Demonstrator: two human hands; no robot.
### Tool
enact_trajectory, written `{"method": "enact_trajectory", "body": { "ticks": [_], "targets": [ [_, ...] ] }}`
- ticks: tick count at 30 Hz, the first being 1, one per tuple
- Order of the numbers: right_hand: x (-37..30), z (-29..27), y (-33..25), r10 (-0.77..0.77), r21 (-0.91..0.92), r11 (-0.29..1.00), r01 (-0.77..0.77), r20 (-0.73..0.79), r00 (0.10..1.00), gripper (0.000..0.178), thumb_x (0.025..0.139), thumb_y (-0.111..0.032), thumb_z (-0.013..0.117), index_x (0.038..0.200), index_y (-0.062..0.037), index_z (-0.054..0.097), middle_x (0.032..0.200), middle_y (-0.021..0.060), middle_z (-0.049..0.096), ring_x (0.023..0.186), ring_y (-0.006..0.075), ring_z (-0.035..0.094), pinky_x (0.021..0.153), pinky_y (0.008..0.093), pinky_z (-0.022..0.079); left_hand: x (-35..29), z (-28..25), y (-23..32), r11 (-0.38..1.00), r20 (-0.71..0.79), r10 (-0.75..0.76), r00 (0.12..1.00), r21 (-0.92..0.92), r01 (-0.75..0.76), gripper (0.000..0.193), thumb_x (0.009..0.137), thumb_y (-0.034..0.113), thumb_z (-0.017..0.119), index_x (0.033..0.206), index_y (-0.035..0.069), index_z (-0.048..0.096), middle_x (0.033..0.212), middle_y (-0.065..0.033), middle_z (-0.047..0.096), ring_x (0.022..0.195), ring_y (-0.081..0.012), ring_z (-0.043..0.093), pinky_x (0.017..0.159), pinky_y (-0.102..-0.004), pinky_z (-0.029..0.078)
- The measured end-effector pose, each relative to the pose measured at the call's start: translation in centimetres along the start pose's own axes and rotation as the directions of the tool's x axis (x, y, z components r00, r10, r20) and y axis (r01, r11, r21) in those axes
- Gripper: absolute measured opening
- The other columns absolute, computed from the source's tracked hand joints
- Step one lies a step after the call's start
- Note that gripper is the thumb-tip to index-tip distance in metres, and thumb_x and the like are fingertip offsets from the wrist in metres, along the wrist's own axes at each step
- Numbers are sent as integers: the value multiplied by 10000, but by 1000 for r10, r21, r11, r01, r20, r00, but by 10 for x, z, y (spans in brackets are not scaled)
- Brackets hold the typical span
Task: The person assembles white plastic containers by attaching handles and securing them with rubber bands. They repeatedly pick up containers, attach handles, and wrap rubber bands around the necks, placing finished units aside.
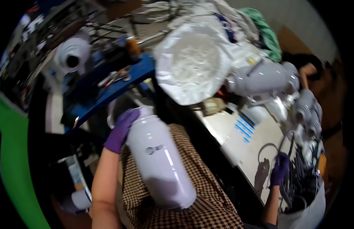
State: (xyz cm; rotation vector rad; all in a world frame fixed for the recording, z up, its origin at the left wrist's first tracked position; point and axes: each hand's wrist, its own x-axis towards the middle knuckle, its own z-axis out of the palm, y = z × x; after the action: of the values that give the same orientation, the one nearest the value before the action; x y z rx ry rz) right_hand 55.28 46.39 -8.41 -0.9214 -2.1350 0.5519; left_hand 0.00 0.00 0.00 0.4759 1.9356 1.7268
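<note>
A large white cylindrical bottle [158, 164] with a narrow neck and small dark print lies tilted across my lap. My left hand [123, 128], in a purple glove, is closed around the bottle's neck end. Over at the right, my purple-gloved right hand [280, 169] has its fingers curled around what looks like a thin black hose, part of which loops out over the white table. Beside that hand stands a bundle of black hoses [297, 179] in a white sack [310, 208]. Blur hides the exact grip.
A white plastic-lined tub [196, 59] of small clear pieces stands ahead. More white bottles lie at the right [260, 78] and far left [73, 53]. A blue bench [137, 76] holds tools and an orange can [133, 46]. Another person's arm [307, 72] shows at far right.
</note>
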Motion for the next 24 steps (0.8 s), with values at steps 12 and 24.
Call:
{"method": "enact_trajectory", "body": {
  "ticks": [12,24],
  "targets": [
    [76,228,-449,-417,853,122,-508,508,754,468,1122,-312,367,1383,60,477,561,-16,434,428,117,446,531,239,463,-65,-4,50,855,79,276,958,-475,-207,448,983,367,610,1213,-18,614,1350,-152,630,1168,-247,637,1032,-365,513],
    [87,266,-520,-721,678,444,586,-117,683,143,966,-108,549,1069,-8,558,666,106,557,575,255,590,574,352,487,-81,-11,60,867,98,319,943,-432,-248,524,990,349,547,1344,-35,586,1367,-168,628,1211,-243,638,1054,-376,507]
  ]
}}
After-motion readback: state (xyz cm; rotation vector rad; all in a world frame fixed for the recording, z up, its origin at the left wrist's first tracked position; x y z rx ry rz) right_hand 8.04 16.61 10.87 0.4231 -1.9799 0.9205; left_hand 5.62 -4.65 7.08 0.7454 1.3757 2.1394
